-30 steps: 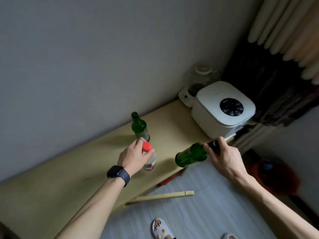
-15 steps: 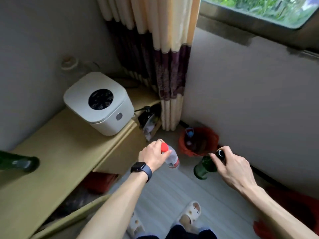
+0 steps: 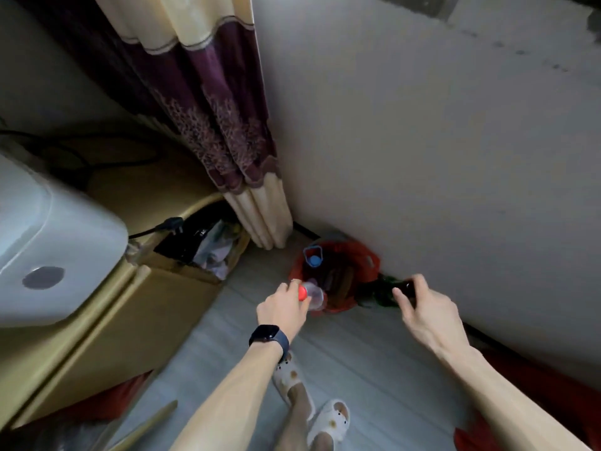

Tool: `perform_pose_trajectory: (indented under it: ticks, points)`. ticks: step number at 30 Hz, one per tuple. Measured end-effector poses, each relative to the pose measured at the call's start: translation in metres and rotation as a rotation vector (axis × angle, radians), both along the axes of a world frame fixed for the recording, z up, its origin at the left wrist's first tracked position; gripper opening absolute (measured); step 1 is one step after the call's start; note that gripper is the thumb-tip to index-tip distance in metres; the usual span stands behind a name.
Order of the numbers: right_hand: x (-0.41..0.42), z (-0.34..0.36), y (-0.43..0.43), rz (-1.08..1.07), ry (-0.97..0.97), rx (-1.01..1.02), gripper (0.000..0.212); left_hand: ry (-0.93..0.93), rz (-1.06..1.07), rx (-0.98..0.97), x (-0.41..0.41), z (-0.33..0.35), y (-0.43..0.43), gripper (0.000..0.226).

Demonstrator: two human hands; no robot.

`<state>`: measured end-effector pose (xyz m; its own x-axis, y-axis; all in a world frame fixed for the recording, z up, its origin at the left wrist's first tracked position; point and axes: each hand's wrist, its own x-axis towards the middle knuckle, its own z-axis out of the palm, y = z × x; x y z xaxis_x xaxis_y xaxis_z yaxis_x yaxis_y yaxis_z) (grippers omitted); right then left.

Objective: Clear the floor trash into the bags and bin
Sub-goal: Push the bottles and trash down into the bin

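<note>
My left hand (image 3: 282,307) grips a clear plastic bottle with a red cap (image 3: 311,294) by its neck, held over the near rim of a red bag (image 3: 364,258) on the floor by the wall. My right hand (image 3: 422,307) holds a dark green glass bottle (image 3: 382,289) by its neck, just right of the bag's opening. Inside the bag lie a bottle with a blue cap (image 3: 313,260) and some dark trash.
A yellow desk (image 3: 97,320) with a white rice cooker (image 3: 48,255) fills the left. A cardboard box of trash (image 3: 211,252) stands beside it. A curtain (image 3: 227,141) hangs into the corner. Another red bag (image 3: 520,402) lies lower right. My slippered feet (image 3: 312,408) stand on the grey floor.
The view has swung from the desk toward the floor corner. Both hands have carried their bottles down and forward to the red bag.
</note>
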<state>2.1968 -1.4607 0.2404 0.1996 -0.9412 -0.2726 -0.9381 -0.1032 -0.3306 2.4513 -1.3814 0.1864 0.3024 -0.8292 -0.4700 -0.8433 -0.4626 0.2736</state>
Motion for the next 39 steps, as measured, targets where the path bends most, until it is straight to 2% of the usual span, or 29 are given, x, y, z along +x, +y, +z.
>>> perform_pose_trajectory:
  ticks: [4, 9, 15, 18, 24, 29, 33, 37, 39]
  points:
    - [0.011, -0.08, -0.044, 0.017, -0.024, 0.05, 0.02, 0.007, -0.017, 0.012, -0.017, -0.075, -0.039, 0.047]
    - [0.029, -0.172, -0.09, 0.108, -0.063, 0.088, 0.028, -0.005, -0.115, 0.024, -0.048, -0.153, -0.065, 0.046]
    - [0.055, -0.24, -0.125, 0.193, -0.084, 0.115, 0.029, -0.092, -0.203, 0.09, -0.057, -0.211, -0.078, 0.042]
    - [0.069, -0.264, -0.143, 0.226, -0.097, 0.095, 0.031, -0.06, -0.134, 0.143, -0.053, -0.233, -0.087, 0.043]
    - [0.103, -0.275, -0.178, 0.334, -0.115, 0.036, 0.031, 0.055, -0.09, 0.118, -0.026, -0.249, -0.107, 0.047]
    - [0.102, -0.262, -0.171, 0.305, -0.085, -0.031, 0.033, 0.059, -0.215, 0.136, -0.02, -0.244, -0.109, 0.031]
    - [0.105, -0.268, -0.168, 0.324, -0.027, -0.013, 0.033, 0.073, -0.29, 0.118, -0.027, -0.246, -0.102, 0.061]
    - [0.106, -0.291, -0.171, 0.27, 0.041, 0.118, 0.038, 0.107, -0.36, 0.083, -0.05, -0.253, -0.091, 0.056]
    - [0.106, -0.3, -0.172, 0.283, 0.062, 0.125, 0.039, 0.109, -0.42, 0.074, -0.059, -0.256, -0.086, 0.061]
